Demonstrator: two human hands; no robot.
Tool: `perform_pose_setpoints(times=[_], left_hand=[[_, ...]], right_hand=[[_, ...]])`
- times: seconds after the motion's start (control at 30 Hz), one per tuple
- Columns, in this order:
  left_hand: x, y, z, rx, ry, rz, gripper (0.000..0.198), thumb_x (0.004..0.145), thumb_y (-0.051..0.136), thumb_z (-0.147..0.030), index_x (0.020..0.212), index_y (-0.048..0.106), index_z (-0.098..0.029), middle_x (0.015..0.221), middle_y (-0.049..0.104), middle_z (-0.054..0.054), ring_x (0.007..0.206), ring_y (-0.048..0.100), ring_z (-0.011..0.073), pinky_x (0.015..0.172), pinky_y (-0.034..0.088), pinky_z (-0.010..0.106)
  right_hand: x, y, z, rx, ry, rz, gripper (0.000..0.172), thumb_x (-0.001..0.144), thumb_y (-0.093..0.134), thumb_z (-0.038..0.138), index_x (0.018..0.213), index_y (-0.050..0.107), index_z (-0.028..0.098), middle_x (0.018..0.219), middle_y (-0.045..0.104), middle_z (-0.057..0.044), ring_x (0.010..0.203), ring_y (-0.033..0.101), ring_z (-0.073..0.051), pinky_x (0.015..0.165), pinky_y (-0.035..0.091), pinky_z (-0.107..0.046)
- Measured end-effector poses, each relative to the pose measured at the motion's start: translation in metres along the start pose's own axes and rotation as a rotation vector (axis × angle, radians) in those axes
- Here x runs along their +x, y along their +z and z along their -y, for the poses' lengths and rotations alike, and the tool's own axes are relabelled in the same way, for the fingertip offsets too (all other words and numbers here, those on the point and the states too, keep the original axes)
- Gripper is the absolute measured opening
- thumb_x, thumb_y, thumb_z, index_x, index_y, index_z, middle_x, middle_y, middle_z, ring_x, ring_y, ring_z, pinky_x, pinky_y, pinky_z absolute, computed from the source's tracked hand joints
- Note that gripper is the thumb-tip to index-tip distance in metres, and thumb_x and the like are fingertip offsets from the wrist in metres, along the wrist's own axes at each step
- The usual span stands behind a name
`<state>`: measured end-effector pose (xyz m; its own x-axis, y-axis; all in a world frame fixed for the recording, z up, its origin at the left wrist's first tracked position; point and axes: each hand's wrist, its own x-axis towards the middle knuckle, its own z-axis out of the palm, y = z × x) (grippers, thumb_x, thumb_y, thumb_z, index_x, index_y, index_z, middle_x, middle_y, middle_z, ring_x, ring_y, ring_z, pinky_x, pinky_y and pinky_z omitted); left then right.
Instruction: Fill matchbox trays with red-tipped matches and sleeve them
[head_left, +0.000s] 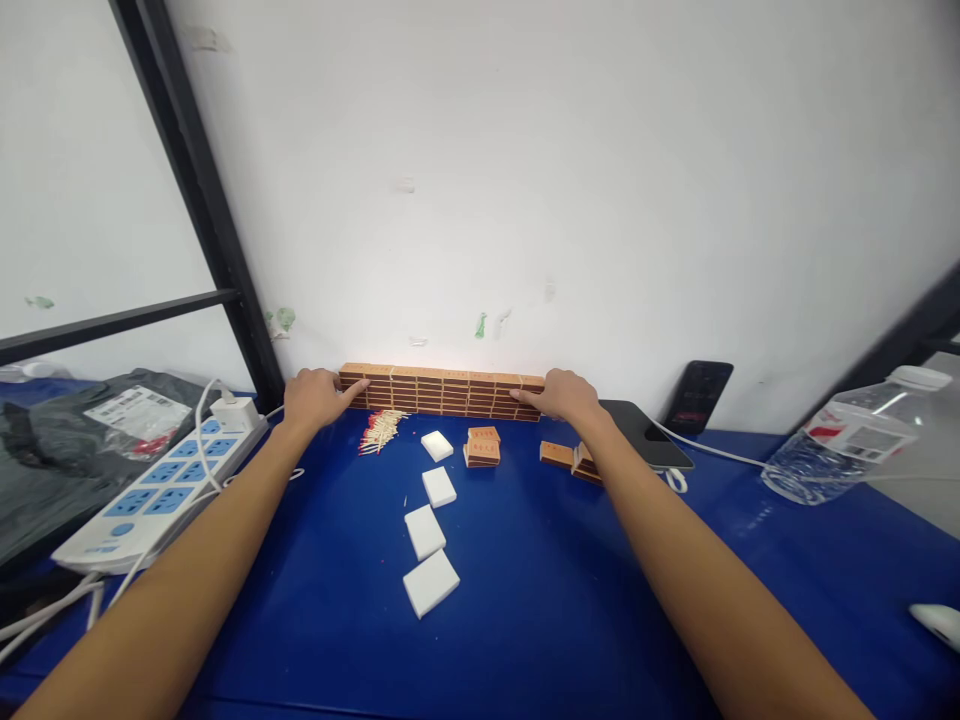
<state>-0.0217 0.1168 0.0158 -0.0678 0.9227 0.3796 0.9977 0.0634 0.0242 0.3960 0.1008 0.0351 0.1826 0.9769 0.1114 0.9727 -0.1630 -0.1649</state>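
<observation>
A long stacked row of matchboxes [442,392] stands against the wall at the back of the blue table. At its left end, my left hand [313,397] grips the stack, thumb along the front. My right hand [564,395] grips the right end the same way, its thumb on the front face. A pile of loose red-tipped matches [381,432] lies just before the stack's left part. Near the middle sits a small pile of matchboxes [482,447]. More matchboxes [557,455] lie by my right forearm, partly hidden by it.
Several white rectangular pieces [431,583] lie in a line on the blue table [525,620]. A power strip [161,490] with cables and a dark plastic package [82,440] are at left. A tablet [637,430], an upright phone [697,397] and a clear bottle [847,440] stand right.
</observation>
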Motion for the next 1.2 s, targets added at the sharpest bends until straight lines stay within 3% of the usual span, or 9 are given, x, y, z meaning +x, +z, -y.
perform_pose_setpoints(times=[0.17,0.4,0.67,0.97,1.1,1.2], left_hand=[[0.0,0.003,-0.004,0.0,-0.041,0.07,0.09,0.092,0.035,-0.09,0.094,0.083,-0.013,0.103,0.079,0.025,0.107,0.07,0.0439,0.085,0.05,0.045],[0.0,0.005,-0.006,-0.01,-0.056,0.092,0.095,0.089,0.035,-0.094,0.096,0.082,-0.012,0.106,0.079,0.026,0.107,0.071,0.0439,0.084,0.05,0.045],[-0.001,0.006,-0.008,-0.02,-0.086,0.148,0.111,0.083,0.026,-0.101,0.104,0.081,-0.007,0.109,0.077,0.03,0.109,0.07,0.0455,0.089,0.052,0.047],[0.002,0.011,-0.008,-0.038,-0.088,0.153,0.11,0.084,0.03,-0.099,0.115,0.078,-0.006,0.116,0.077,0.03,0.112,0.07,0.0466,0.092,0.053,0.048],[0.003,0.012,-0.004,-0.085,-0.079,0.171,0.105,0.083,0.031,-0.1,0.106,0.08,-0.01,0.112,0.078,0.029,0.109,0.072,0.0466,0.09,0.053,0.048],[0.003,0.012,0.0,-0.1,-0.067,0.168,0.1,0.082,0.031,-0.1,0.093,0.081,-0.015,0.106,0.08,0.026,0.108,0.072,0.0464,0.088,0.053,0.047]], right_hand=[[0.0,0.002,0.002,0.095,0.026,0.088,0.07,0.087,0.062,0.085,0.087,0.072,0.015,0.068,0.071,-0.013,0.069,0.072,-0.028,0.068,0.055,-0.039],[-0.003,0.009,0.007,0.087,0.059,0.058,0.07,0.084,0.067,0.086,0.086,0.072,0.016,0.073,0.073,-0.015,0.074,0.075,-0.03,0.07,0.057,-0.04],[0.006,0.013,-0.003,0.164,0.075,0.171,0.068,0.081,0.07,0.085,0.064,0.066,0.02,0.065,0.072,-0.012,0.062,0.071,-0.024,0.071,0.059,-0.038],[0.013,0.021,-0.009,0.196,0.045,0.171,0.065,0.079,0.075,0.082,0.065,0.066,0.019,0.066,0.073,-0.012,0.058,0.07,-0.023,0.071,0.06,-0.038],[0.013,0.02,-0.011,0.259,0.02,0.212,0.065,0.078,0.075,0.082,0.068,0.068,0.019,0.067,0.074,-0.011,0.062,0.071,-0.023,0.069,0.06,-0.038],[0.007,0.004,-0.011,0.17,0.039,0.26,0.059,0.084,0.076,0.075,0.068,0.068,0.019,0.064,0.073,-0.011,0.068,0.072,-0.024,0.073,0.058,-0.037]])
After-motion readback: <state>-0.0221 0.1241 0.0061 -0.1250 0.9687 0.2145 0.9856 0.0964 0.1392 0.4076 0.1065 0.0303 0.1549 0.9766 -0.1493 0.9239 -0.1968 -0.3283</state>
